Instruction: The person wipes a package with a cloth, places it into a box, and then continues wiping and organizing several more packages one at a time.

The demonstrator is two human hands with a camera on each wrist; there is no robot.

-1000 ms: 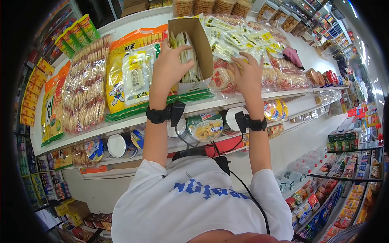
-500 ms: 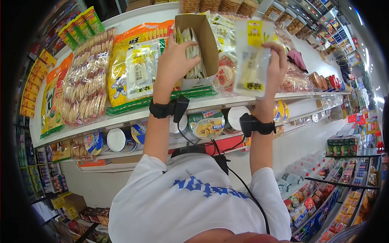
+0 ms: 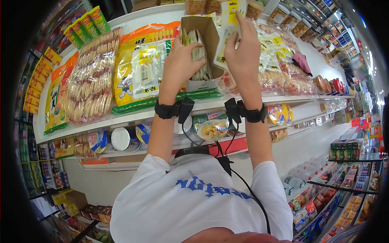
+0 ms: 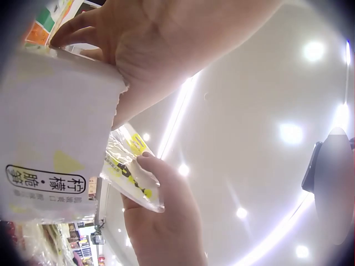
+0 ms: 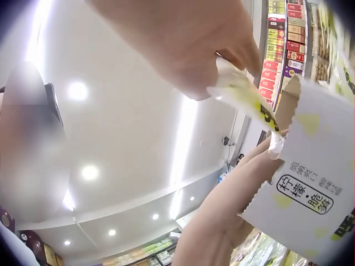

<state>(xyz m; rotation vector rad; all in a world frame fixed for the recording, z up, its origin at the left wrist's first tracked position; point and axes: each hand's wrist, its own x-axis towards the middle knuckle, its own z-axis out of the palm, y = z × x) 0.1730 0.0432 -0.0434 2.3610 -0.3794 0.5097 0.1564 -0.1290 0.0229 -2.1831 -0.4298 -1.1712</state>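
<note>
An opened cardboard box (image 3: pixel 213 38) stands on the shelf, with upright flat snack packets (image 3: pixel 197 44) packed inside. My left hand (image 3: pixel 177 67) grips the box's near left side, its thumb over the packets and its fingers at the left edge. In the left wrist view the white printed wall of the box (image 4: pixel 50 122) shows a jagged torn edge. Just right of the box, my right hand (image 3: pixel 245 56) pinches a clear-and-yellow snack packet (image 3: pixel 228 26), tilted beside the box's right wall. The right wrist view shows this packet (image 5: pixel 247 97) close over the box's opening.
Left of the box lie a yellow snack bag (image 3: pixel 123 69) with a loose packet (image 3: pixel 146 73) on it, and bagged round crackers (image 3: pixel 91 81). More loose packets (image 3: pixel 269 42) lie to the right. Bowl noodles (image 3: pixel 211 127) line the lower shelf.
My right hand, bare above the loose packets at first, lifted one packet and carried it left to the box's right side. My left hand has stayed at the box.
</note>
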